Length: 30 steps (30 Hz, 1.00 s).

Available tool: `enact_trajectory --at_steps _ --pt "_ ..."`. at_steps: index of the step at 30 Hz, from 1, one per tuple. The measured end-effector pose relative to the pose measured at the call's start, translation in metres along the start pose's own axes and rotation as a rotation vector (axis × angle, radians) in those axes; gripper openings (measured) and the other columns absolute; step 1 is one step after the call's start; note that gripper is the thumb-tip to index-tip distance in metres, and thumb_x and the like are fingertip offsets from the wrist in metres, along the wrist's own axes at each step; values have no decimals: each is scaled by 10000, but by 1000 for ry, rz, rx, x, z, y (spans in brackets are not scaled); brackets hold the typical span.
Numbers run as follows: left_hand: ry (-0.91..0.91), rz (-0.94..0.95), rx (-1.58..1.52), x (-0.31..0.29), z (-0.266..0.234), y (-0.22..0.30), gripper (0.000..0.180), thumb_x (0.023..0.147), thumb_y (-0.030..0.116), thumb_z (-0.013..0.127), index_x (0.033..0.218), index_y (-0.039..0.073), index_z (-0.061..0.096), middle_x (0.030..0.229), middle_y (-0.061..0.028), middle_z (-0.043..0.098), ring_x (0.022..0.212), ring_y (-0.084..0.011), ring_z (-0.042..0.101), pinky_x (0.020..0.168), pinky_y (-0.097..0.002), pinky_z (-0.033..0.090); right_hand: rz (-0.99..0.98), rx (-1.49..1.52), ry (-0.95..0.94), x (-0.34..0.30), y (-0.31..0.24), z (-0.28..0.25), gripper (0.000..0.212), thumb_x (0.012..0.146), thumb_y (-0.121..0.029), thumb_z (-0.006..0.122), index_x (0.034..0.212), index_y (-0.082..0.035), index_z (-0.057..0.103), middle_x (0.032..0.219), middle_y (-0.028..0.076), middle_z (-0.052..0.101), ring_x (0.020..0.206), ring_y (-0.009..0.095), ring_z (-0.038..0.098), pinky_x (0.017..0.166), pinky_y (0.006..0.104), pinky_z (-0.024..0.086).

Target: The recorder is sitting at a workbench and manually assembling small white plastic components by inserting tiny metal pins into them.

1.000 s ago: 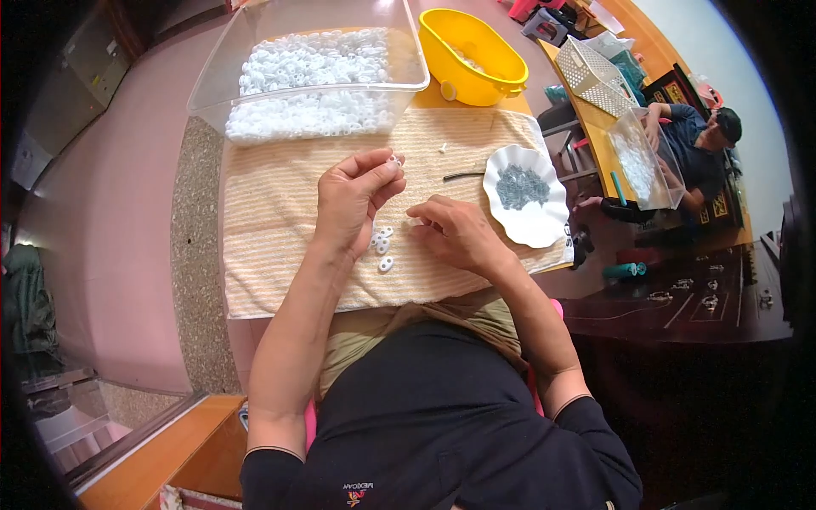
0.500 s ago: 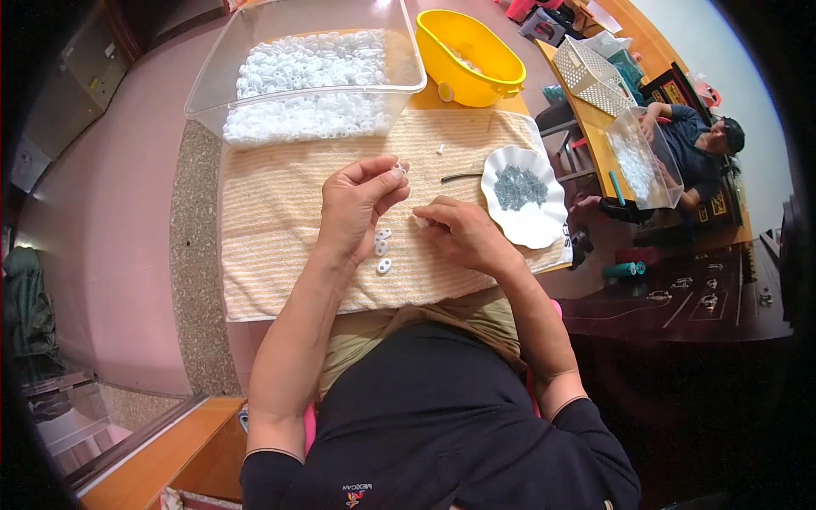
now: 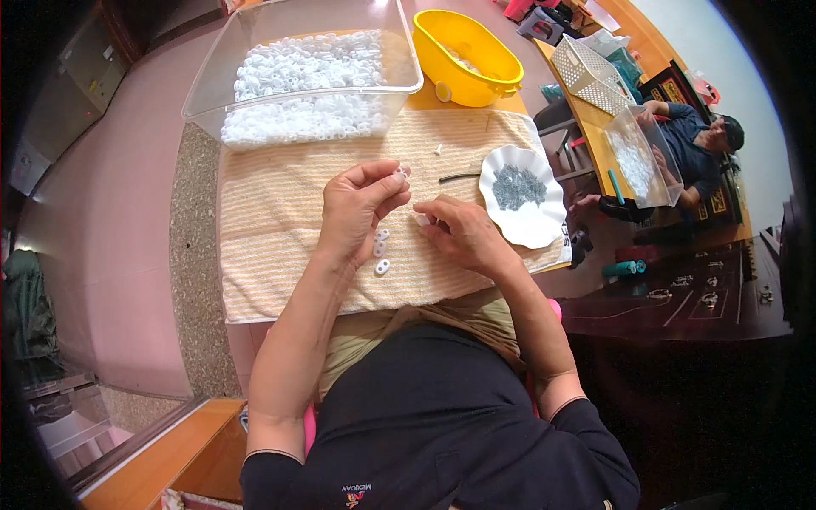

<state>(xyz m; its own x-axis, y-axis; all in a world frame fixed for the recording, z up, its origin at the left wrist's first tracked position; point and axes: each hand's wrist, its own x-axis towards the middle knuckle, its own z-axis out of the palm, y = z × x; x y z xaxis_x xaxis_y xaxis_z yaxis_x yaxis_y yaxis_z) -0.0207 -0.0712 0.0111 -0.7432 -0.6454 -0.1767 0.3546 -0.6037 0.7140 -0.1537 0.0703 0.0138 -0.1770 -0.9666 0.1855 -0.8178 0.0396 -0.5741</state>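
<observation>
A small white piece (image 3: 404,172) sits pinched between thumb and forefinger of the left hand (image 3: 350,204), its long axis too small to tell. The right hand (image 3: 463,229) lies just right of it and closer to the body, fingers curled narrowly on a white bit (image 3: 422,220). Loose two-holed pieces (image 3: 382,267) lie between the wrists, nearer the left; the wavy dish (image 3: 527,226) stands beyond the right hand, rightward, on the striped towel (image 3: 280,238).
</observation>
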Motion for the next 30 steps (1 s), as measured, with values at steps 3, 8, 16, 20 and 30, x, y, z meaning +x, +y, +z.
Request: enact_trajectory --at_steps 3,8,16,20,30 --pt "-9 -6 10 0 0 -1 166 829 -15 666 990 -30 630 927 -118 677 777 -155 668 708 -252 590 -20 108 24 -1 6 0 304 800 -16 641 1103 -33 623 808 109 599 700 225 597 648 315 479" --pt "-29 -19 17 -2 2 -1 163 834 -17 659 992 -39 624 922 -121 674 783 -172 677 718 -264 596 100 336 39 -3 13 -2 303 826 5 639 1127 -19 620 791 19 569 683 98 519 620 243 439" --pt "-58 -25 42 -2 4 -4 167 839 -17 655 999 -49 620 921 -118 668 796 -169 672 742 -266 592 263 679 84 -6 29 2 270 876 -45 659 1136 12 614 825 -29 571 701 31 495 617 180 423" --pt "-59 -35 48 -3 4 -4 163 838 -14 658 994 -46 625 917 -114 669 788 -163 670 739 -261 591 268 758 98 -6 32 1 274 872 -36 659 1134 23 607 840 -16 587 726 41 538 619 189 457" --pt "-74 -73 78 -4 5 -5 167 831 -3 672 988 -44 636 899 -102 669 786 -158 672 725 -253 590 255 790 129 -7 33 3 242 871 -37 658 1098 35 616 847 29 626 724 84 601 634 215 510"
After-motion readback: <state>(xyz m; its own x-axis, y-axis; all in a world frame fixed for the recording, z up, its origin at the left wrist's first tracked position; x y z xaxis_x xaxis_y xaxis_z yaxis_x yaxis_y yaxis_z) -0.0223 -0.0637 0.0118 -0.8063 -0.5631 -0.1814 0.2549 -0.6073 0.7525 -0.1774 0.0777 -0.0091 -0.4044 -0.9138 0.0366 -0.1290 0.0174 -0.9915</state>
